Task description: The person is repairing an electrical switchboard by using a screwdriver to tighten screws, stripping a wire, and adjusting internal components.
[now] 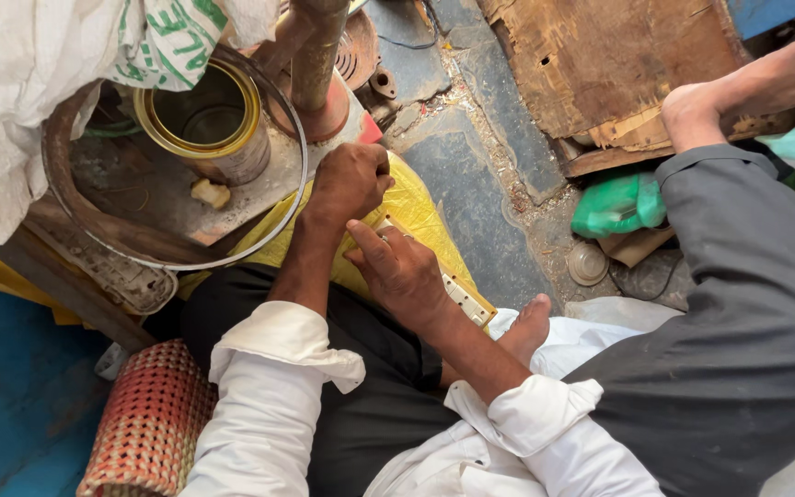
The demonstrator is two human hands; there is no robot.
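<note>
A rough stone floor (pixel 471 184), littered with scraps, is seen from above, with a worn wooden board (pixel 600 64) at the far right and a blue patch at the near left. A yellow cloth (pixel 416 207) is spread over the lap of the seated person. On it a narrow cream-coloured strip with a brass edge (pixel 466 299) is pinned flat under the right hand (pixel 397 267), whose fingers are pressed down along it. The left hand (pixel 350 179) is closed in a fist just beyond the strip's far end; something small may be gripped in it, but what it is cannot be told. To the left, a metal hoop (pixel 298 175) rings a low wooden stand on which an open gold-rimmed tin (pixel 209 124) is set. A woven mat (pixel 144 423) lies near left, and a green bag (pixel 618 202) sits to the right, beside another person's grey-clad leg and bare foot.

The strip could slide on the loose cloth if the pressing hand is eased, and the fingers so close to the fist could be struck or nicked.
</note>
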